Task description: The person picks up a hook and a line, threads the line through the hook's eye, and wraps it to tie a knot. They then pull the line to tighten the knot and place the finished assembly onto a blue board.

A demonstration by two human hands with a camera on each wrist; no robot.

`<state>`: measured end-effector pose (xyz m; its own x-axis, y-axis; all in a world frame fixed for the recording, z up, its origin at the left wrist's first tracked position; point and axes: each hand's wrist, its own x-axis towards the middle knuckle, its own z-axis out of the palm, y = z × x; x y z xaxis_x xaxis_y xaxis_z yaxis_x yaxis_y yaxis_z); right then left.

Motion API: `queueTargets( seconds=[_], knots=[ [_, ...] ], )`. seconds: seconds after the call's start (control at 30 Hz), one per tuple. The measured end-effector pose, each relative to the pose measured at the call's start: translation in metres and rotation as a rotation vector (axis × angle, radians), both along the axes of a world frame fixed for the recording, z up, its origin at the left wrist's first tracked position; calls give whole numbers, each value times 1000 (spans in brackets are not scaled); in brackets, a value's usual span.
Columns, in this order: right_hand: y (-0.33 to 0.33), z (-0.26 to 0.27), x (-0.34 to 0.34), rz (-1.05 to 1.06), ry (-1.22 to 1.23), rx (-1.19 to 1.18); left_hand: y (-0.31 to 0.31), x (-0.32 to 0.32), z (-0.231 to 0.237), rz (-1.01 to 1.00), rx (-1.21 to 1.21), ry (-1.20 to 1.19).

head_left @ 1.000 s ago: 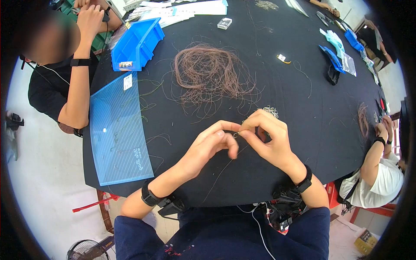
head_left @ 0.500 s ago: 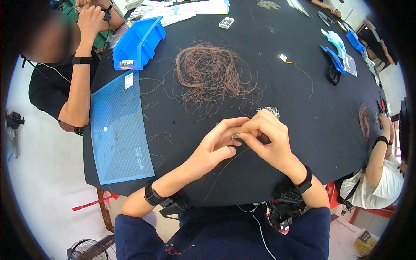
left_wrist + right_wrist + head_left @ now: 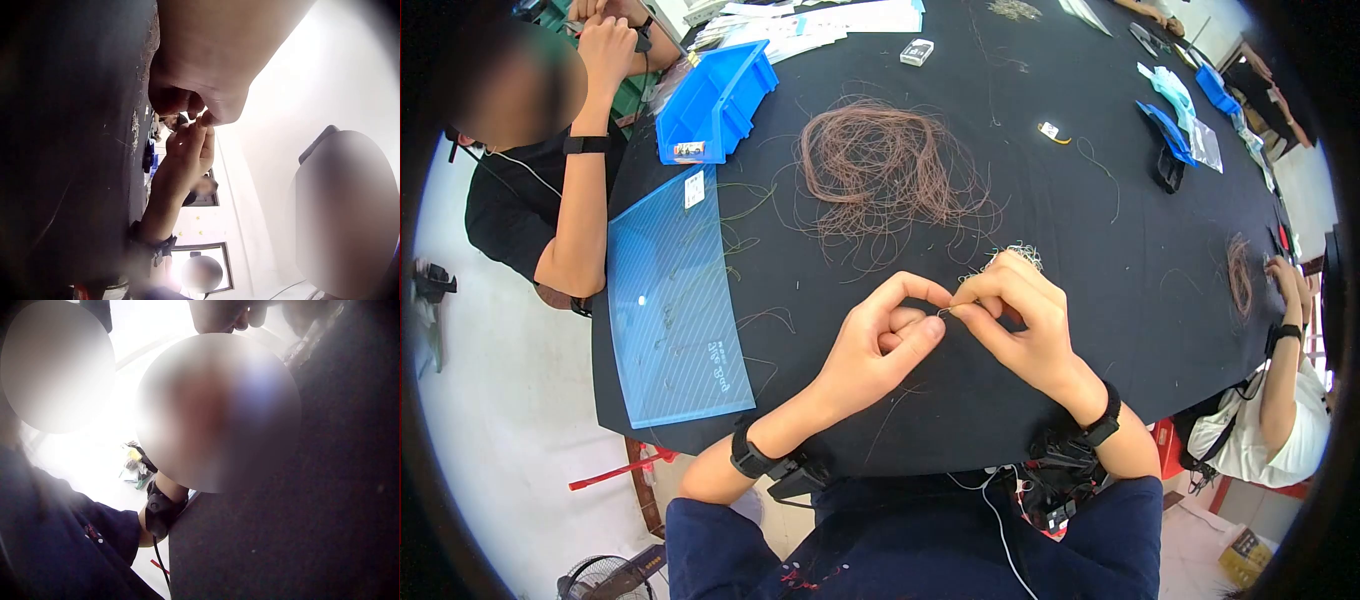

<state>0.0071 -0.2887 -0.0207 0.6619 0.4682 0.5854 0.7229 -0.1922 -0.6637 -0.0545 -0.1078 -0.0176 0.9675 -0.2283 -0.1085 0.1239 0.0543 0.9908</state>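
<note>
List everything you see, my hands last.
Table: one, black, centre
Strand tangle: one, brown, mid-table
Strand bundle: one, brown, right edge
Small piece: one, gold, front centre
Small pile: one, silvery, right of centre
Tagged scrap: one, white-yellow, upper right
Packets: several, blue and clear, far right
Bin: one, blue, upper left
Striped bag: one, translucent blue, left
Papers: several, white, far left
Small box: one, white, far centre
Fan: one, dark, lower left
Other people: several, black or white clothes, around
Left hand: one, bare, front centre
Right hand: one, bare, front centre
</note>
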Motion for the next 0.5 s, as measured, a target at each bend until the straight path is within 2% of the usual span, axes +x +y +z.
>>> queueTargets(
  seconds=[0.2,0.3,0.5],
  knots=[
    [0,-3,0,18,-43,13,-2,1,-2,94,-69,-3],
    [1,-3,0,30,-54,11,1,1,-1,122,16,-43],
    [0,-4,-2,79,88,61,0,-1,3,262,164,-224]
  ],
)
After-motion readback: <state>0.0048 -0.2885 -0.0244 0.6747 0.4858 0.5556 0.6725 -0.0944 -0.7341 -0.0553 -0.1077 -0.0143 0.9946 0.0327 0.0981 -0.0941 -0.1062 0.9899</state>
